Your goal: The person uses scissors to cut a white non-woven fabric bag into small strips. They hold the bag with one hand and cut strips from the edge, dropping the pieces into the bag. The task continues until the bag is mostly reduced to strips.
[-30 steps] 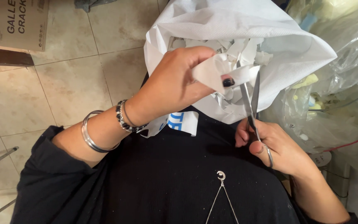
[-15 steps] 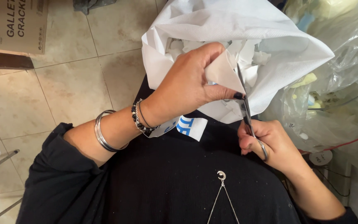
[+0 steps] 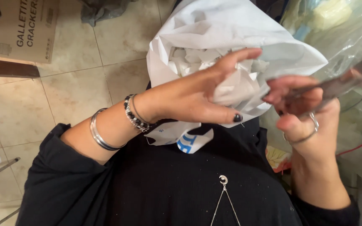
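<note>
The left hand [image 3: 197, 98] has its grip spread, fingers resting on thin white paper pieces [image 3: 235, 90] – light, floppy, easily torn, best pinched at an edge. Just beyond that grip, a white bag [image 3: 214, 33] holds more cut scraps. Beside it, the right hand [image 3: 311, 121] pinches scissors [image 3: 340, 81] – blurred, blades pointing away.

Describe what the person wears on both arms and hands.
Both arms wear black sleeves pushed up the forearm. The left hand has dark nail polish, a black-and-silver beaded bracelet at the wrist and silver bangles higher up. The right hand wears a silver ring.
</note>
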